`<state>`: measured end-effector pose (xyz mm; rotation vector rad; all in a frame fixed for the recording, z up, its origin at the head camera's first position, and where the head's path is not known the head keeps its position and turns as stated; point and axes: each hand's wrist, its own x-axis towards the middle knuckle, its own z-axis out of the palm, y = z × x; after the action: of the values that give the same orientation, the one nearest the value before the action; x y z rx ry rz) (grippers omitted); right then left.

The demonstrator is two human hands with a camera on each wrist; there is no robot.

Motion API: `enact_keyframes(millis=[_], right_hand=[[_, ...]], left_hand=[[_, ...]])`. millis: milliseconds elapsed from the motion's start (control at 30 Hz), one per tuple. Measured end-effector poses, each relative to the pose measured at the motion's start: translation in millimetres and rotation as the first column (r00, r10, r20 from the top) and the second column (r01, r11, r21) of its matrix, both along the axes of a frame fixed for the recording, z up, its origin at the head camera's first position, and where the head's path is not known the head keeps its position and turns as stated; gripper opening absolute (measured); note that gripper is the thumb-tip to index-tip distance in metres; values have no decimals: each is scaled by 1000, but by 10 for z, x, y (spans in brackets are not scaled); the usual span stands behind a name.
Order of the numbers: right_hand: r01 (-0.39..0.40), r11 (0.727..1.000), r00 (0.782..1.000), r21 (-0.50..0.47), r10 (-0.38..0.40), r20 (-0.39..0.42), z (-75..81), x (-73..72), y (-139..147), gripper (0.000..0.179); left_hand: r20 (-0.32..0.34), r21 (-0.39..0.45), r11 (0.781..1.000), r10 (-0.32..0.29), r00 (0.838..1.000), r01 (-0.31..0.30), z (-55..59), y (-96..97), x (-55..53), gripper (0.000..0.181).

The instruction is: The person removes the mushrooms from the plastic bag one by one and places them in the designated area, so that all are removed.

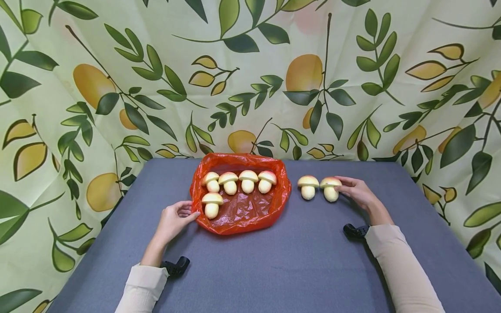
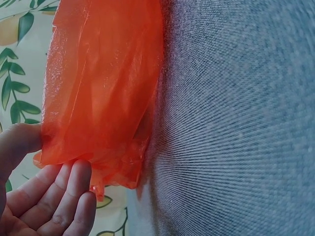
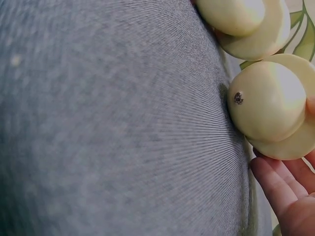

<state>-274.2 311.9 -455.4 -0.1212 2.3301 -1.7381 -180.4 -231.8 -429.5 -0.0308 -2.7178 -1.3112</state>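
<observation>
A red plastic bag (image 1: 243, 229) stands with its mouth open and its rim rolled down. Several toy mushrooms (image 1: 212, 208) lie inside, four along the far side and one at the near left. My left hand (image 1: 174, 221) holds the bag's left edge; in the left wrist view, the thumb and fingers are on either side of the red film (image 2: 103, 88). To the right of the bag, my right hand (image 1: 357, 193) grips a toy mushroom (image 3: 266, 101) by its cap, stem towards me. Another mushroom (image 1: 308, 188) lies just left of it on the table.
Grey-blue cloth covers the table (image 1: 274, 269). A curtain (image 1: 266, 78) printed with leaves and fruit hangs behind and at both sides. Dark wrist cameras (image 1: 178, 266) sit on both wrists, close above the cloth.
</observation>
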Motion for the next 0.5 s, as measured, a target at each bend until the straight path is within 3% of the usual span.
enact_keyframes(millis=[167, 500], right_hand=[[1, 998, 999, 68, -4, 42, 47, -2, -57, 69], [6, 999, 999, 37, -8, 45, 49, 0, -75, 71]], left_hand=[[-3, -2, 1000, 0, 1000, 0, 2, -3, 5, 37], [2, -7, 1000, 7, 1000, -7, 2, 4, -2, 36]])
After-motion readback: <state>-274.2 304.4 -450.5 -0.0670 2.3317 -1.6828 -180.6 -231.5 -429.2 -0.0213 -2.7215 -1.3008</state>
